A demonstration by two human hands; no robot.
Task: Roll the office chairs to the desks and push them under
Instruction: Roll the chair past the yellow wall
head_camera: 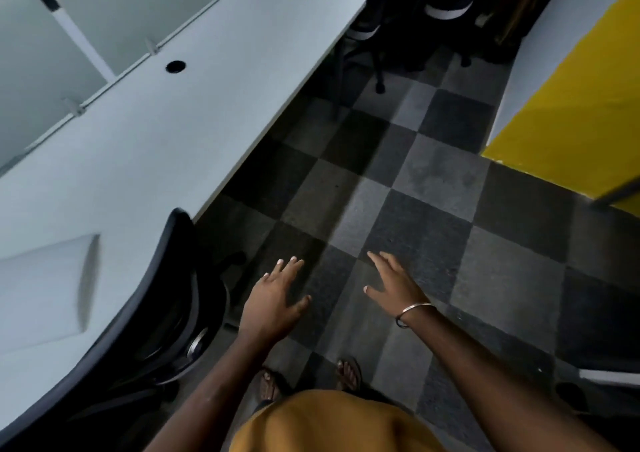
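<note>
A long white desk (166, 133) runs diagonally from the near left to the far middle, its front edge slanting along the left side of the checkered carpet-tile floor (398, 209). One black office chair (180, 313) stands at the near left, its seat tucked beneath the desk and its curved backrest rising right against the desk's front edge. More black office chairs (433, 12) are bunched at the far end, just beyond the desk's corner, with a caster leg reaching out onto the tiles.

Both hands are held out above the floor, palms down and touching nothing. The left hand (277, 299) hovers just right of the tucked chair's backrest, fingers straight and spread. The right hand (391, 282), with a metal bangle (412, 313) at the wrist, is likewise flat with its fingers extended. Below them are two sandalled feet (349, 372) and a mustard-coloured garment (332, 424).

On the right a yellow and white partition (561, 98) slants toward the far end, so the bare floor between it and the desk edge forms an aisle that narrows toward the far chairs.
</note>
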